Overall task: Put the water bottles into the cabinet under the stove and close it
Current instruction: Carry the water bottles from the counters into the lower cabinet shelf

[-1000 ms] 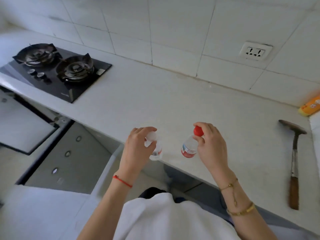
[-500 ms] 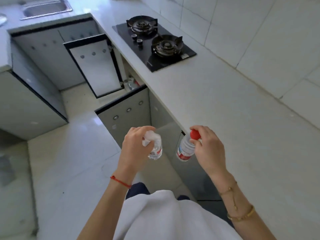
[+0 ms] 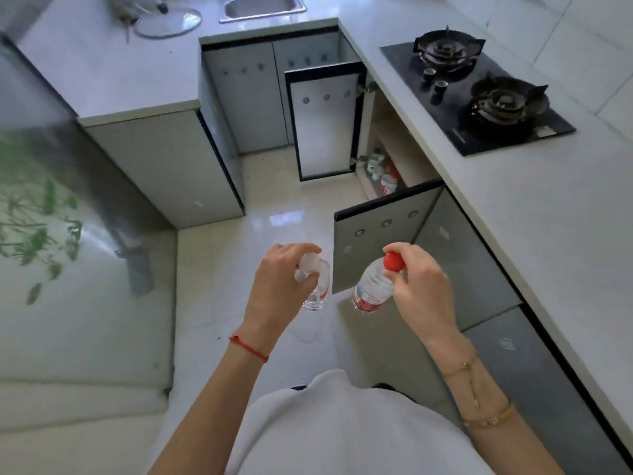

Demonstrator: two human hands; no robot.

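My left hand [image 3: 279,286] grips a clear water bottle with a white cap [image 3: 317,293] by its top. Gripped the same way in my right hand [image 3: 423,289] is a clear water bottle with a red cap and red label [image 3: 371,291]. Both bottles hang over the floor in front of me. Ahead on the right, the black two-burner stove [image 3: 479,94] is set into the white counter. The cabinet under the stove [image 3: 387,149] stands open, its two doors [image 3: 325,121] [image 3: 380,231] swung out. Several bottles [image 3: 383,173] stand inside on the bottom.
A white counter [image 3: 534,207] runs along the right, with closed grey cabinet fronts [image 3: 479,269] beneath. At the top is a steel sink [image 3: 262,6] and a glass lid [image 3: 168,20]. A grey fridge [image 3: 44,108] stands on the left. The glossy tiled floor [image 3: 239,269] lies between.
The view has swung left from the counter towards the floor and the open cabinet. Both hands keep the same grip on the bottles, which have left the counter and hang over the floor.
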